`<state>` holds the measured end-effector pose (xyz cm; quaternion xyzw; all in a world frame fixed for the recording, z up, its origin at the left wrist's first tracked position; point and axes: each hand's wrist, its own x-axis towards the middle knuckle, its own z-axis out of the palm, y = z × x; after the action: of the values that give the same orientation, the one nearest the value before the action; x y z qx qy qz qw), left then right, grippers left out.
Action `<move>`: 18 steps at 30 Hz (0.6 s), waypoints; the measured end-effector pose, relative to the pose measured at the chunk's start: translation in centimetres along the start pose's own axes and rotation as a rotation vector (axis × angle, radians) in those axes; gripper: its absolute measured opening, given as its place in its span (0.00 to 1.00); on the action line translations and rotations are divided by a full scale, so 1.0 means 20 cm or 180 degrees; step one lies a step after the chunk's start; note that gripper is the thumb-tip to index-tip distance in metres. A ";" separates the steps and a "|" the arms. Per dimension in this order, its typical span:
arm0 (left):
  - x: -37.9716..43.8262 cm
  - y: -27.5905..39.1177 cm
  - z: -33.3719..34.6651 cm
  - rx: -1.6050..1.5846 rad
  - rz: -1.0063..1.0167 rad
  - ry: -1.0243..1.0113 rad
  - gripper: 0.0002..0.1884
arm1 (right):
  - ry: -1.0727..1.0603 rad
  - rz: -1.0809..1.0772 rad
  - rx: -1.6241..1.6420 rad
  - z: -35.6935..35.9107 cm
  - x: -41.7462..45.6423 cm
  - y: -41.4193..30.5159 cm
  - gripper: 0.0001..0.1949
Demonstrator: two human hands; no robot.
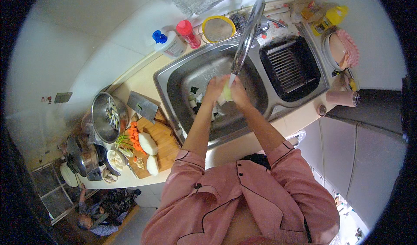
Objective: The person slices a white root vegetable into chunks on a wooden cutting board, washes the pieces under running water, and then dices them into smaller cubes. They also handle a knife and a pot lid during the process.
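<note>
Both of my hands are inside the left basin of a stainless steel sink (180,67). My left hand (215,88) and my right hand (238,93) grip a pale green vegetable piece (227,93) from either side. Above them arches a chrome faucet (244,43), and a stream of water (232,79) falls onto the piece. Pale chunks and dark green peel scraps (194,90) lie on the basin floor, to the left of my left hand. My fingertips are partly hidden by the water and the piece.
Left of the sink, a wooden cutting board (166,147) bears chopped carrot (134,136), peeled white vegetable pieces (148,144) and a cleaver (143,105). A steel bowl (109,117) stands beyond it. The right basin holds a black drain rack (290,67). Another person (104,209) is at lower left.
</note>
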<state>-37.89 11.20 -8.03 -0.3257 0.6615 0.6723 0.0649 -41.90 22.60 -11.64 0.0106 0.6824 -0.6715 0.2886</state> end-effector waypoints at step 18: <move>-0.05 -0.06 -0.09 -0.1105 -0.0705 -0.0999 0.39 | -0.0666 0.0727 0.0779 0.05 -0.08 -0.15 0.11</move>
<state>-35.71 9.97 -8.39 -0.2942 0.4783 0.8070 0.1832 -41.39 22.05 -8.21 0.0531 0.5564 -0.7098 0.4288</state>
